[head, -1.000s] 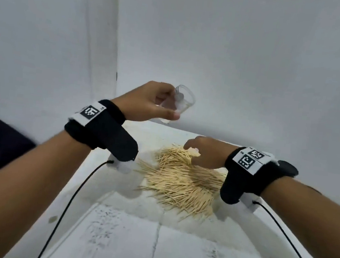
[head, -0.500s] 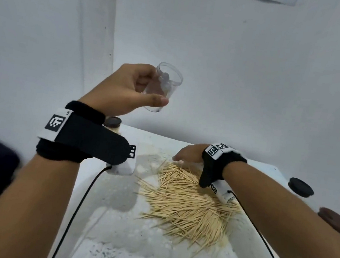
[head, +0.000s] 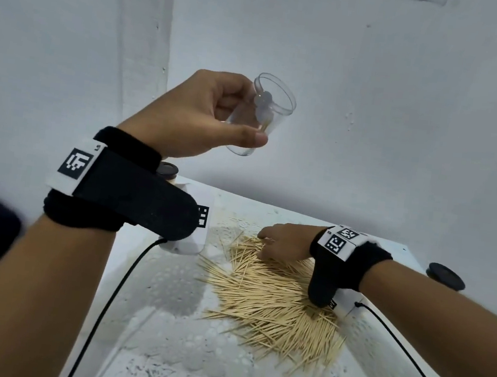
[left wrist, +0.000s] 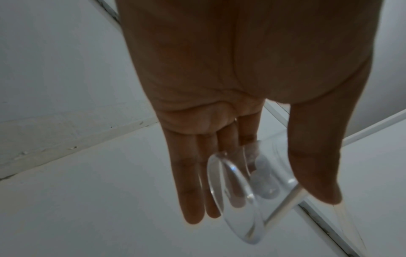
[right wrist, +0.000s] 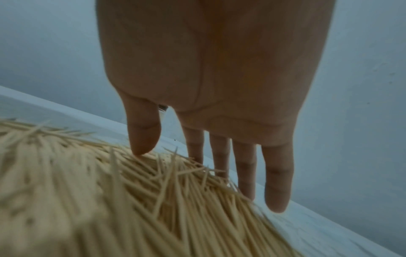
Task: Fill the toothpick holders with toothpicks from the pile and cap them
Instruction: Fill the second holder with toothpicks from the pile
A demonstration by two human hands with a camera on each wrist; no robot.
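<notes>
My left hand [head: 243, 116] holds a clear plastic toothpick holder [head: 265, 112] up in the air above the table's far left, tilted with its open mouth up and to the right. It looks empty. From the left wrist, the holder [left wrist: 241, 191] sits between thumb and fingers of that hand [left wrist: 259, 207]. My right hand [head: 265, 246] lies low on the far edge of the toothpick pile [head: 274, 300], palm down. Its fingers are straight and the thumb tip touches the pile [right wrist: 87, 191]; the right hand [right wrist: 197, 170] grips nothing.
A filled holder with a dark cap [head: 167, 170] stands behind my left wrist near the wall. A loose dark cap [head: 444, 276] lies at the table's right edge. The white table [head: 164, 318] meets white walls at the back and left. Wrist cables trail toward me.
My left hand has lifted the clear holder higher. My right hand has slid from the pile's top toward its far edge, and its fingers have straightened.
</notes>
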